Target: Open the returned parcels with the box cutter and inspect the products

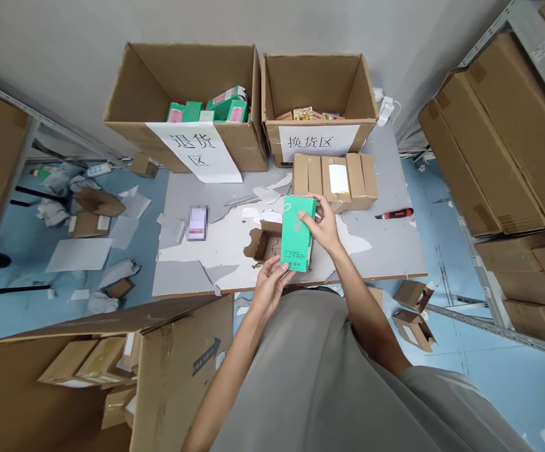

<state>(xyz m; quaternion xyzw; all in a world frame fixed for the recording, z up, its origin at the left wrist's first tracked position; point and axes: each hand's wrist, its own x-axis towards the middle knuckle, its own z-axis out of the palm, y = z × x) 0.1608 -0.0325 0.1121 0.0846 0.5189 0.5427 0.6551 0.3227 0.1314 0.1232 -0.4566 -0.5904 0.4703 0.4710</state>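
Observation:
A green printed box [296,235] is held between both hands above the table. My left hand [271,282] grips its lower left corner, thumb on the front. My right hand [322,225] holds the upper right edge with the thumb across the face. Beneath and partly hidden by the green box lies an opened small brown carton [267,242] with its flaps spread. Several closed brown cartons [333,179] stand in a row just beyond my right hand.
Behind stand a large carton [126,85] of green boxes and another carton [317,81] holding colourful packs. A phone [198,223] lies left, a red-black utility knife [395,214] right. A big carton [183,364] is at lower left; shelving [489,314] flanks the right.

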